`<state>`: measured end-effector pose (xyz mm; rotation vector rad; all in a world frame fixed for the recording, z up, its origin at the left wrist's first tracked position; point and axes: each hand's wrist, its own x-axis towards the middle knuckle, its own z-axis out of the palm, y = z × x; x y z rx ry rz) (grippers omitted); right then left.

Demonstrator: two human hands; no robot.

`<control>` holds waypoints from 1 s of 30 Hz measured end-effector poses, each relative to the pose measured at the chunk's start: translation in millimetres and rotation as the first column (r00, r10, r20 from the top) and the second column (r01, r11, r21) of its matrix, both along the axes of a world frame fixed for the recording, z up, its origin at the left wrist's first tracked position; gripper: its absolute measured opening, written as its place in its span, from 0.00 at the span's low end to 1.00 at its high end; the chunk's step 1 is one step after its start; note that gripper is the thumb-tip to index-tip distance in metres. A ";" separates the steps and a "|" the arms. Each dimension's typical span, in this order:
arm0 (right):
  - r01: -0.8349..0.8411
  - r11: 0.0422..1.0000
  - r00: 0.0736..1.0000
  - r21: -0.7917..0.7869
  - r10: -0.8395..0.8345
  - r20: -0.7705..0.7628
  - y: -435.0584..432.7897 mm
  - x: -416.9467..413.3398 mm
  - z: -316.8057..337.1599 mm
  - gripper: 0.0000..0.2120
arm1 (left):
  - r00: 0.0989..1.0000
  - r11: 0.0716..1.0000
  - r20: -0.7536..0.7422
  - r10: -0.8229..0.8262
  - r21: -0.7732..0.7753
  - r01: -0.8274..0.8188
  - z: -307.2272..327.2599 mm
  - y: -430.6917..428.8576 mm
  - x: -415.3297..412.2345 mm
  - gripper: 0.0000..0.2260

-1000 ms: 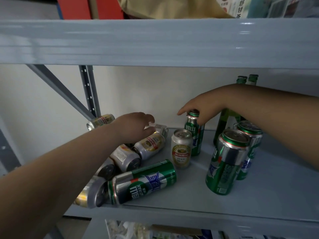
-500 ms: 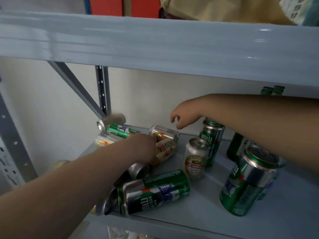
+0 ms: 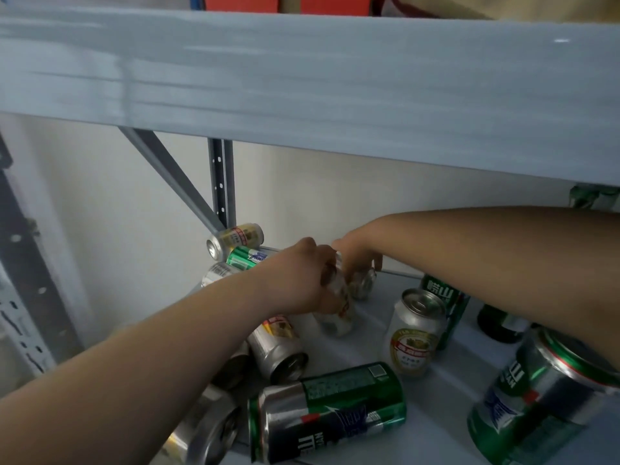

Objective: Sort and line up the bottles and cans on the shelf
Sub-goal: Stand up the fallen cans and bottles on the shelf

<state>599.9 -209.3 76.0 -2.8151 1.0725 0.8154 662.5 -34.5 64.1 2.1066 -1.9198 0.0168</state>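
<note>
Silver aluminium can gripped in left hand; right hand curls round second cylindrical can.

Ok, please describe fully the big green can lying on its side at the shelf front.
The green can lies on its side, left to right, near the front edge of the shelf. It looks metal: glossy green with a silver band, a small red mark, dark blue and white lettering and a printed panel near its right end. A silver can lies close at its left; contact is unclear. Nothing rests on it.
</note>
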 end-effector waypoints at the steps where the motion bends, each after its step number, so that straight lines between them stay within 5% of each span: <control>1: -0.015 1.000 1.000 -0.001 0.015 -0.027 0.9 -0.1 -4.6 0.29 | 0.999 1.000 -0.036 -0.011 -0.018 0.010 0.1 -0.6 0.7 0.28; 7: -0.161 0.983 0.974 -0.083 0.145 -0.172 -4.3 0.3 5.0 0.07 | 0.989 0.997 -0.129 -0.075 -0.021 0.073 3.9 -7.0 -4.3 0.28; 12: -0.183 0.955 0.975 -0.234 0.146 -0.165 -10.5 -13.1 34.0 0.21 | 0.988 0.991 -0.086 -0.128 0.019 0.130 3.7 -21.5 -13.3 0.22; 20: -0.109 0.993 0.994 -0.045 0.109 -0.011 -12.8 -39.8 40.2 0.25 | 0.981 0.989 -0.126 -0.148 0.000 0.149 -0.5 -33.6 -16.6 0.21; 30: -0.218 0.952 0.976 -0.213 0.209 -0.066 -10.0 -46.0 38.6 0.36 | 0.981 0.984 -0.084 -0.175 -0.059 0.171 -11.9 -27.8 -12.9 0.20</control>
